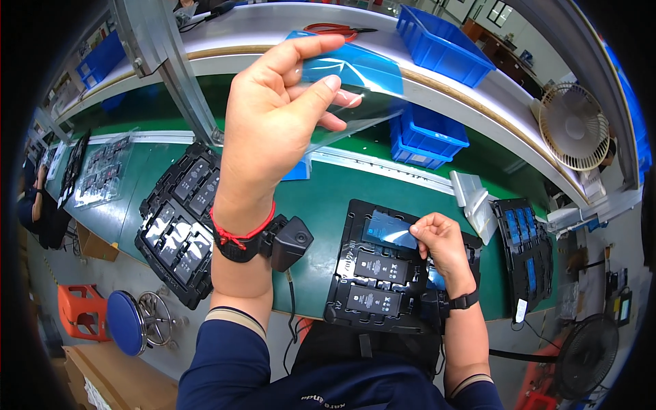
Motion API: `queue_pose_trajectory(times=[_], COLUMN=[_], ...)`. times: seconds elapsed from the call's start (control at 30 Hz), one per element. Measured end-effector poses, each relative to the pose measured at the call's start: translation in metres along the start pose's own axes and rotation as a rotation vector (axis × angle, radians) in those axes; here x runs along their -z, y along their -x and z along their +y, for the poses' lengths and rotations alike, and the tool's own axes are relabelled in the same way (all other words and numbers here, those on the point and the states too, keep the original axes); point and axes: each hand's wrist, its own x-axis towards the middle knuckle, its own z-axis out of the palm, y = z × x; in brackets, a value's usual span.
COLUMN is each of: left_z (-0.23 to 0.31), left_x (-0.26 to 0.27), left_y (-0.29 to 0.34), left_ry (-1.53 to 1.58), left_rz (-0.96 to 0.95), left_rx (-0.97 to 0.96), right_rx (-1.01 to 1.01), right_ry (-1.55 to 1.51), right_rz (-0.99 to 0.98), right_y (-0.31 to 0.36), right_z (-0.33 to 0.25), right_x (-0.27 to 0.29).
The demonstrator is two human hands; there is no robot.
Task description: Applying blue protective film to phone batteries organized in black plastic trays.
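Note:
My left hand (273,113) is raised high, thumb and fingers closed round a thin see-through plastic film (369,76) with a blue tint. Lower down, the thumb and forefinger of my right hand (443,244) pinch the right edge of a small blue film (388,229). That film lies over the upper part of a black moulded tray (342,270); whether it is on a battery cannot be made out. Below it in the tray sit flat black batteries, one (383,268) above another (372,301). My right hand and wrist hide part of the tray's right side.
Left on the green bench (311,205) is another black tray (181,229) of batteries; at right, a tray (523,253) with blue-covered pieces. Clear plastic bags (475,205) lie between. Blue bins (427,137), red-handled pliers (335,30) and a fan (572,126) stand around the shelf.

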Motion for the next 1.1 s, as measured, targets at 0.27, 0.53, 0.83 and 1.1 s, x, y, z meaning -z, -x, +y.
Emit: queue_pose_trajectory(times=[0.27,0.53,0.83,1.1], left_z=[-0.003,-0.005,-0.006,-0.007], left_x=[0.0,-0.005,-0.008,-0.009], left_y=[0.002,0.002,0.003,0.003], left_ry=[0.024,0.013,-0.003,-0.009], left_rz=[-0.031,-0.059,-0.076,-0.103], left_rx=[0.019,0.046,0.057,0.071], right_rx=[-0.154,-0.137,-0.14,-0.136], right_ry=[0.092,0.084,0.091,0.154], right_rz=[-0.017,-0.004,-0.007,0.027], right_y=[-0.016,-0.014,-0.013,-0.013], right_z=[0.011,0.014,0.012,0.011], right_x=[-0.002,0.0,-0.002,-0.008])
